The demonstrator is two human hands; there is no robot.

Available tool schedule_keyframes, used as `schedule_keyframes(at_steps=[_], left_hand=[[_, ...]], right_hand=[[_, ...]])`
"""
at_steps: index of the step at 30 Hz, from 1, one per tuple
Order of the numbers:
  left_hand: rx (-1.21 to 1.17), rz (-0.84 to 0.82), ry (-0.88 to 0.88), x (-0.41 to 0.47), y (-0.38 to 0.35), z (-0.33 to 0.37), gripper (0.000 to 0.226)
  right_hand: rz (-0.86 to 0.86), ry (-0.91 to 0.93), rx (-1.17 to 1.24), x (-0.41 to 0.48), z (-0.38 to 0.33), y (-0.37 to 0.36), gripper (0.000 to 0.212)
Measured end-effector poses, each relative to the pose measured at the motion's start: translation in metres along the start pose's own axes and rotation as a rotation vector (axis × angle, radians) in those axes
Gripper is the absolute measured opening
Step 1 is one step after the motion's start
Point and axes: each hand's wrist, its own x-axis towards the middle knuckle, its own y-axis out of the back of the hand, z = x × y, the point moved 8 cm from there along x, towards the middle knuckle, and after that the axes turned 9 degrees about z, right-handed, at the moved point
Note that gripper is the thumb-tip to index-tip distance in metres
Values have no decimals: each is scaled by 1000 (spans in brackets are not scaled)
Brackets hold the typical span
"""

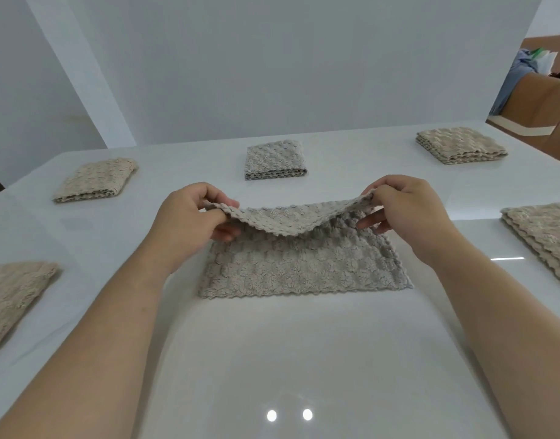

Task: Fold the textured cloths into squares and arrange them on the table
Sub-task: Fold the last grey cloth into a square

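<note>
Head view: left hand (191, 217) and right hand (405, 207) pinch nubbly grey cloth (304, 270), far edge raised.

both hands (190, 213) pinching grey cloth (304, 267), apparently mid-fold

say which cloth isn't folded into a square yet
The centre grey cloth, its far edge lifted by the left hand and right hand; the five others lie folded.

grey bumpy cloth (304, 267), glossy white table (304, 359)
</note>
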Motion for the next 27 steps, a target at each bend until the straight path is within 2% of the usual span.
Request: schedule_keyframes(at_steps=[4, 8, 11, 13, 14, 15, 17, 20, 24, 27], left_hand=[[-92, -24, 39, -2, -3, 3, 29], [-63, -6, 101, 0, -1, -1, 20], [86, 63, 93, 3, 3, -11, 41], [129, 60, 87, 1, 2, -14, 30], [132, 48, 90, 0, 1, -15, 18], [132, 39, 103, 0, 0, -17, 15], [82, 13, 147, -3, -4, -17, 25], [40, -7, 178, -8, -4, -11, 25], [56, -23, 181, -10, -2, -7, 25], [124, -94, 149, -15, -6, -4, 31]], right_hand=[[-41, -2, -13, -4, -5, 1, 27], [-85, 14, -98, -14, -13, -3, 39], [-38, 44, -195, -17, -14, 1, 30], [-44, 64, -238, -16, -12, 0, 19], [-49, 70, -260, -15, -11, 0, 17], [-54, 71, -273, -15, -10, 0, 17], [-73, 66, -282, -16, -10, -1, 20], [-96, 68, -295, -17, -10, 0, 24], [-130, 75, -320, -17, -11, 1, 23], [-192, 90, -387, -20, -11, -2, 22]])
